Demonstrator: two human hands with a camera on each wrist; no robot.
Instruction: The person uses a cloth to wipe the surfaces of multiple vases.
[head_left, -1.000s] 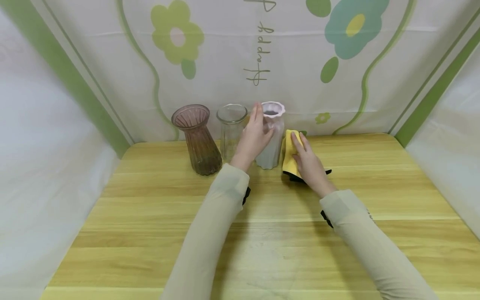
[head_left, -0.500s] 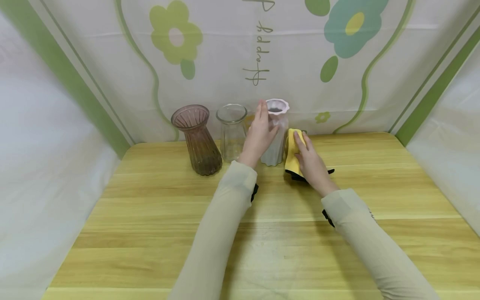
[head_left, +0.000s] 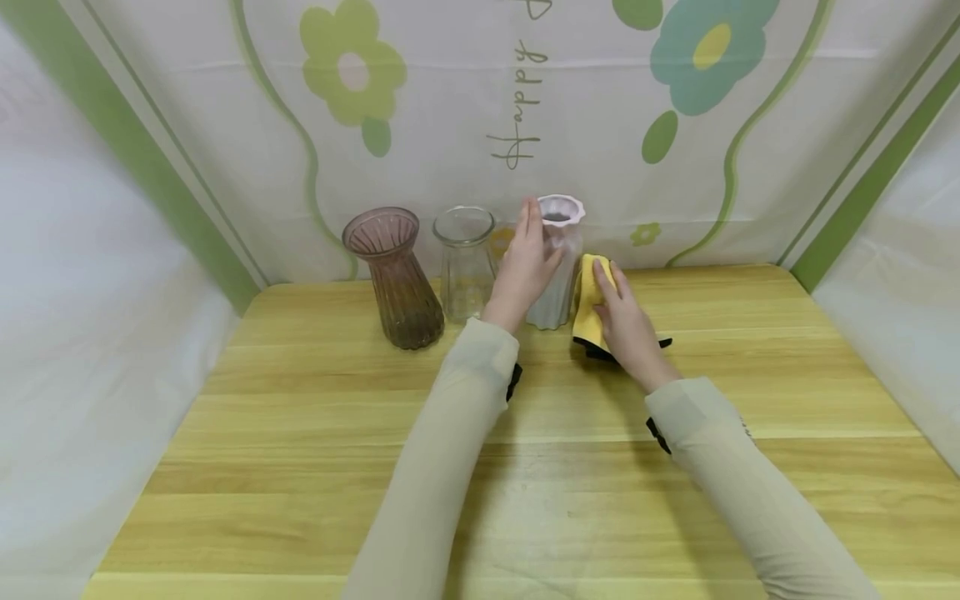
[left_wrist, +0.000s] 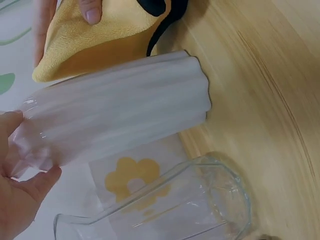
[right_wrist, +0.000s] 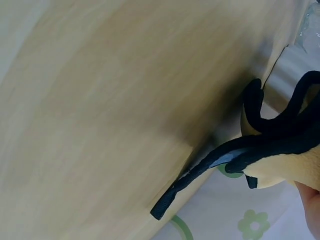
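Steadying the white vase [head_left: 557, 287], just right of centre in the head view, seems best done by its neck, where the left hand [head_left: 521, 273] pinches it, while the right hand [head_left: 627, 329], gripping the yellow cloth [head_left: 590, 304], should press gently.

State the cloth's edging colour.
The edging is black; it shows best in the right wrist view.

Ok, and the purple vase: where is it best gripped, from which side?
Likely round the neck of the purple vase, just under the flared rim, where it narrows and the flare may stop slipping. Come from the front or left: the clear glass vase stands close on its right.
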